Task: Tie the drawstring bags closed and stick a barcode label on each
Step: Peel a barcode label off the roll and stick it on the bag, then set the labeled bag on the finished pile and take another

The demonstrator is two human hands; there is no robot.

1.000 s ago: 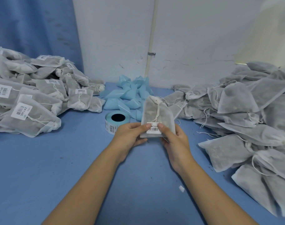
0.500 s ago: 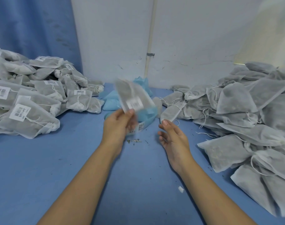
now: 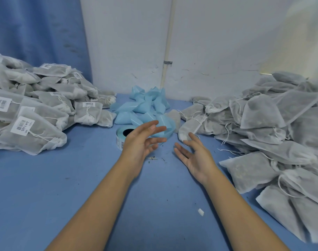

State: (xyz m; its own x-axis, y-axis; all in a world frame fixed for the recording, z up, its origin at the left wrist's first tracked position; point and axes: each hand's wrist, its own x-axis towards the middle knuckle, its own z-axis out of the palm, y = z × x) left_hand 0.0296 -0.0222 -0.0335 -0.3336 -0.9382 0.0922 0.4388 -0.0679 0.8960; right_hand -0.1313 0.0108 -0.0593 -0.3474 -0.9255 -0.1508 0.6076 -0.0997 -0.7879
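Left hand (image 3: 142,142) and right hand (image 3: 196,156) hover empty, fingers loose; labelled bags (image 3: 37,109) at 9 o'clock, unlabelled bags (image 3: 272,124) at 3, roll (image 3: 120,135) at 12, likely for easy reach

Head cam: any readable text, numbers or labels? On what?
Labels on left bag pile: barcodes plus a printed line, too blurred to read.
Label roll: barcode stripes, too small to read.
Right bag pile: no labels visible.
Nothing legible to quote.

Both hands empty, fingers spread: left hand (image 3: 142,142) over label roll (image 3: 121,135), right hand (image 3: 195,154) near unlabelled bags (image 3: 263,127).
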